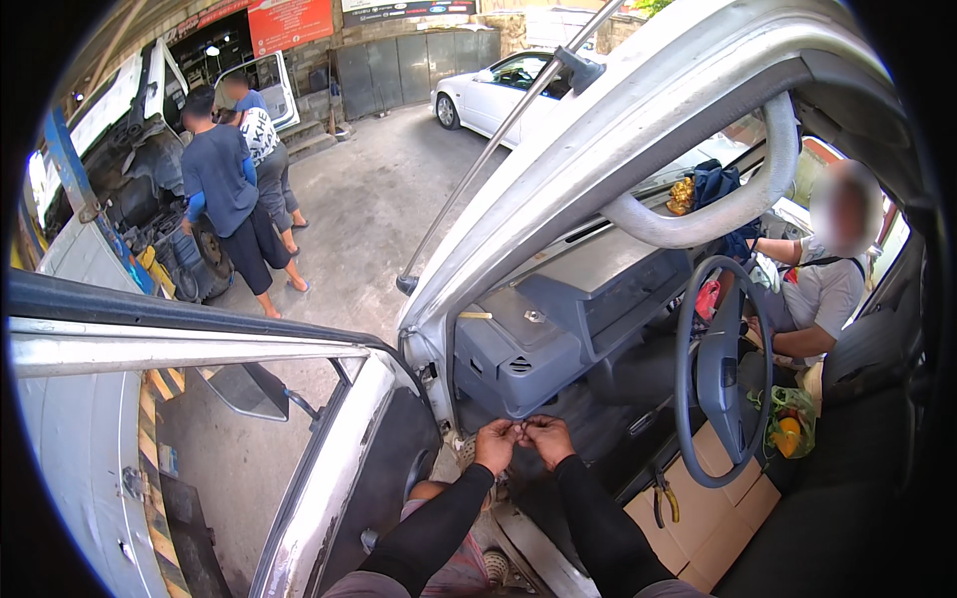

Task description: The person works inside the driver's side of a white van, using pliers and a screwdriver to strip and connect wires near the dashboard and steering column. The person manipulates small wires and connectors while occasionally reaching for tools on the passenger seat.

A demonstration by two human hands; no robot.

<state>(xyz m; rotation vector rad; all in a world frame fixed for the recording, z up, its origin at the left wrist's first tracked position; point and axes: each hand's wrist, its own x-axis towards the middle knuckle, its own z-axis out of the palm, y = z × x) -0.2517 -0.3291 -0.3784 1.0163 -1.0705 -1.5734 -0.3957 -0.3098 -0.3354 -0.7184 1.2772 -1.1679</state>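
My left hand (495,447) and my right hand (549,442) meet fingertip to fingertip in the open doorway of a vehicle cab. Both are closed in a pinch, and whatever lies between the fingers is too small to make out. Just above them is the lower corner of the grey dashboard (518,364). Black sleeves cover both forearms. To the right of my right arm, pliers (666,498) with dark and yellow handles lie on a flattened cardboard sheet (703,513) over the seat.
The cab door (389,478) stands open on my left, with a side mirror (244,391). A steering wheel (683,369) rises at right; beyond it sits a person (832,289) near a bag of produce (790,429). Outside, people (221,169) stand by a dismantled vehicle, and a white car (498,95) is parked.
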